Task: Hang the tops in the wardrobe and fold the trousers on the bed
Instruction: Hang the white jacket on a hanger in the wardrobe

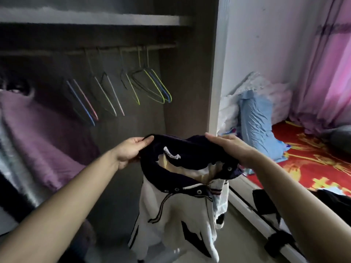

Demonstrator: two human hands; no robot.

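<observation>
A white jacket (pixel 178 211) with a dark navy collar, snap buttons and a white neck label hangs in front of me, held up by its collar. My left hand (pixel 131 150) pinches the collar's left side. On the right side, my right hand (pixel 229 149) grips the collar from above. The jacket's body droops toward the floor. Behind it stands the open wardrobe, where several empty wire hangers (pixel 152 86) in blue, pink, yellow-green and black hang on the rail (pixel 106 51).
A purple garment (pixel 38 133) hangs at the wardrobe's left. The wardrobe's side panel (pixel 214 73) divides it from the bed (pixel 313 158), which has a red patterned cover, a blue pillow (pixel 256 122) and dark clothes (pixel 334 200) at its near edge. Pink curtains (pixel 326 63) hang beyond.
</observation>
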